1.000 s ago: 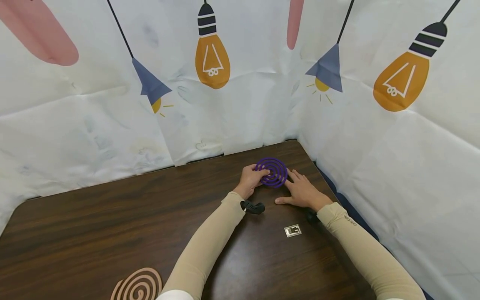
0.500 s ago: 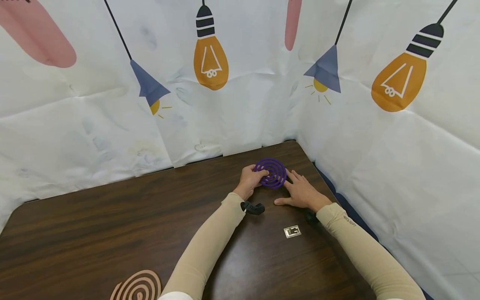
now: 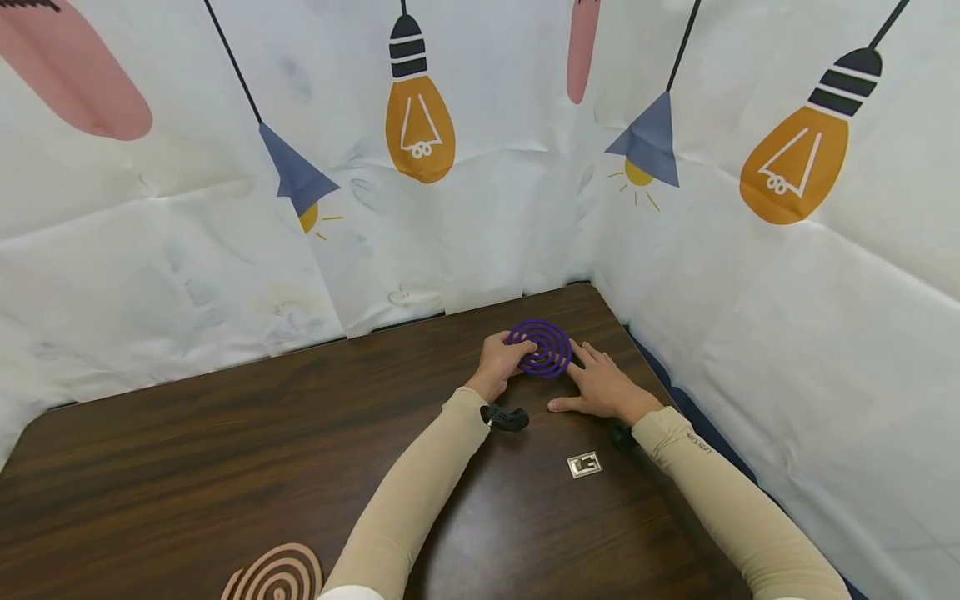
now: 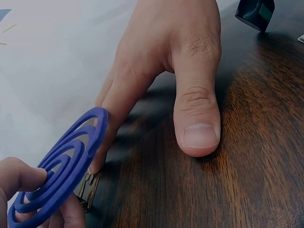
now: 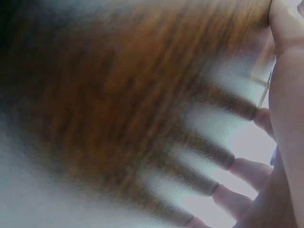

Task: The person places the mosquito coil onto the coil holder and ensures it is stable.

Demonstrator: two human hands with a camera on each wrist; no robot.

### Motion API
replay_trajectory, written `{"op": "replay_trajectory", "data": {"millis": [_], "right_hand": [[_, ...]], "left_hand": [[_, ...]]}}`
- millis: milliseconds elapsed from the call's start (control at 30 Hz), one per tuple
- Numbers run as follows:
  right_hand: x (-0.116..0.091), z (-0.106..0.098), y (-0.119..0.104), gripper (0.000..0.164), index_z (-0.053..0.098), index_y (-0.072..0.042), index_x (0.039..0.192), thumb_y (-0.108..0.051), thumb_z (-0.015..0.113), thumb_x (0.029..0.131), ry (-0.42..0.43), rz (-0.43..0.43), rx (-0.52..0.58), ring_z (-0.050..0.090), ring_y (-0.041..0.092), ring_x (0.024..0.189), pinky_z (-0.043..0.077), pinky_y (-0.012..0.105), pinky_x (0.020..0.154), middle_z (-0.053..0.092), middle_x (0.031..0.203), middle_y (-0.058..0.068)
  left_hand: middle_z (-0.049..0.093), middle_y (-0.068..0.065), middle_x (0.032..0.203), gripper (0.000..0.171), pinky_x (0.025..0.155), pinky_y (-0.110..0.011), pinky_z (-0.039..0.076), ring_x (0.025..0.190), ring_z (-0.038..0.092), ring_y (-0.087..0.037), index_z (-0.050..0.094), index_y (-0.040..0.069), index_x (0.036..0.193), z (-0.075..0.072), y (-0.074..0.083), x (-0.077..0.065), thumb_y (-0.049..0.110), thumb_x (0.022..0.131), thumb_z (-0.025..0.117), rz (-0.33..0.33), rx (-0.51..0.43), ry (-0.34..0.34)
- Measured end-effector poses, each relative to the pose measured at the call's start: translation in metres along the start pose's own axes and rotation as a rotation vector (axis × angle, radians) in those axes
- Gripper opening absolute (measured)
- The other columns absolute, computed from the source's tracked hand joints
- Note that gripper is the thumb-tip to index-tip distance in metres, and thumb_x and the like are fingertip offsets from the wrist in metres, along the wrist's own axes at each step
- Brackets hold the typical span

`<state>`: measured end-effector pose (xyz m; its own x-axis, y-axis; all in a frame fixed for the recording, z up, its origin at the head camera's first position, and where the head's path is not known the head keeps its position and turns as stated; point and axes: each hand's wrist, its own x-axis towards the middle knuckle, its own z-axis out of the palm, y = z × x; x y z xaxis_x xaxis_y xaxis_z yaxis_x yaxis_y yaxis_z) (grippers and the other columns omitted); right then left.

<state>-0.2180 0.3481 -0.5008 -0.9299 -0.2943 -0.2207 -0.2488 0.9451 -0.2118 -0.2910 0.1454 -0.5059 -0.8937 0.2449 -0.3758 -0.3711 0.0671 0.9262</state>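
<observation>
Purple spiral coil is held at the far right part of the bench, between the two hands. The left hand pinches the coil at its left edge with curled fingers, and in the left wrist view the coil stands tilted, its far edge raised off the wood. The right hand lies just to the right of the coil, flat on the bench with fingers straight and relaxed, fingertips touching or almost touching the coil's rim; it grips nothing. The coil is round, so it has no long axis; the left hand is the one on it. Behind the right wrist lies a small metal stand, and well apart to the left of both hands is a tan spiral coil. No readable writing shows on these things.
</observation>
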Motion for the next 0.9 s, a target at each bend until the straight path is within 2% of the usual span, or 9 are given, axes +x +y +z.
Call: {"op": "replay_trajectory", "data": {"millis": [233, 467, 700, 900], "right_hand": [[-0.0005, -0.0007, -0.0004, 0.099, 0.026, -0.018, 0.165, -0.071, 0.062, 0.091, 0.008, -0.002, 0.004, 0.020, 0.052, 0.157, 0.026, 0.071, 0.123, 0.016, 0.173, 0.023], [-0.0011, -0.0019, -0.0020, 0.098, 0.027, -0.017, 0.165, -0.071, 0.063, 0.091, 0.009, 0.002, 0.013, 0.020, 0.052, 0.157, 0.025, 0.071, 0.123, 0.016, 0.173, 0.023], [-0.0020, -0.0028, -0.0029, 0.097, 0.028, -0.017, 0.165, -0.070, 0.063, 0.091, 0.019, -0.002, 0.010, 0.021, 0.052, 0.157, 0.026, 0.072, 0.123, 0.017, 0.172, 0.023], [-0.0013, -0.0019, -0.0022, 0.097, 0.029, -0.017, 0.164, -0.070, 0.063, 0.091, 0.019, -0.002, 0.011, 0.021, 0.052, 0.157, 0.026, 0.071, 0.123, 0.017, 0.172, 0.024]], "left_hand": [[0.071, -0.012, 0.130, 0.059, 0.092, -0.030, 0.062, 0.109, 0.075, -0.019, 0.055, 0.002, 0.144, 0.0015, 0.0027, -0.0018, 0.017, 0.091, 0.075, -0.001, 0.009, 0.019], [0.070, -0.013, 0.133, 0.060, 0.093, -0.031, 0.063, 0.113, 0.074, -0.022, 0.055, 0.002, 0.145, 0.0016, 0.0011, 0.0012, 0.016, 0.090, 0.077, 0.000, 0.000, 0.013], [0.073, -0.011, 0.125, 0.045, 0.087, -0.029, 0.064, 0.103, 0.075, -0.018, 0.065, 0.005, 0.132, 0.0023, 0.0016, -0.0003, 0.017, 0.091, 0.076, 0.020, 0.016, 0.022], [0.073, -0.011, 0.123, 0.043, 0.085, -0.028, 0.063, 0.099, 0.073, -0.016, 0.066, 0.006, 0.130, 0.0056, 0.0015, -0.0019, 0.019, 0.090, 0.074, 0.027, 0.043, 0.053]]}}
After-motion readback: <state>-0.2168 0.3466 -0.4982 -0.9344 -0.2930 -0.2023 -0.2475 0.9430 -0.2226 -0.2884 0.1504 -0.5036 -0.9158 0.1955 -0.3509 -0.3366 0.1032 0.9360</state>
